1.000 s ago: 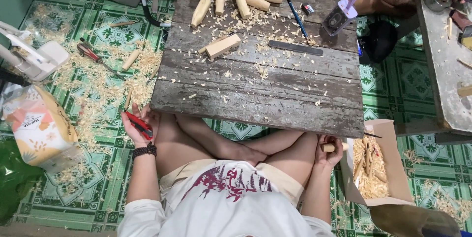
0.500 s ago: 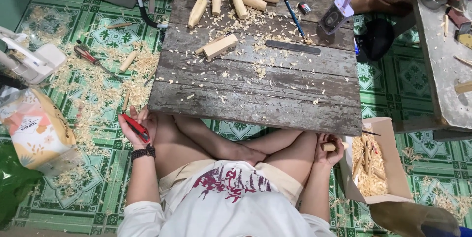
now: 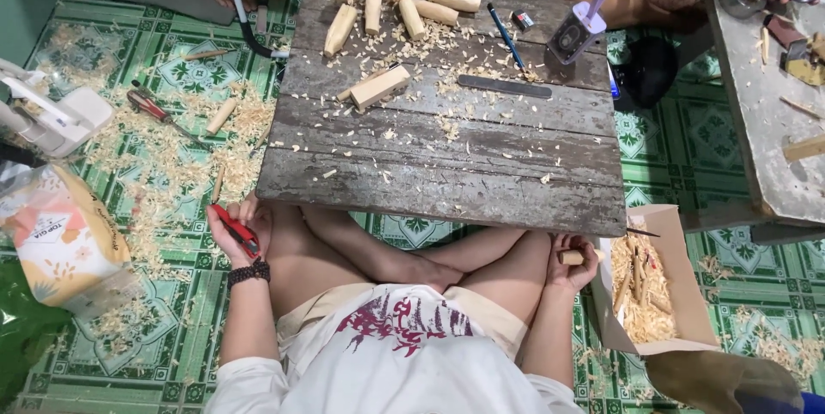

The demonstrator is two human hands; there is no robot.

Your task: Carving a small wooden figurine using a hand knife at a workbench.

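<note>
As red knife fills left hand

I see a floor-level woodcarving workshop: wood shavings litter the green tiled floor, carved blanks crowd a low plank desk.

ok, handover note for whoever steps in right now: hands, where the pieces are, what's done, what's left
Left hand: closed around a red-handled knife, held beside the left knee, below the table edge.
Right hand: grip on a short wooden peg, next to the cardboard box of shavings and sticks.
Low plank table: a squared wood block, five rough-carved pieces at the far edge, a flat file, a pencil, loose shavings.
Done: far-edge pieces are rounded.
Left: the block is still square; how far the peg in hand is carved cannot be told.
</note>
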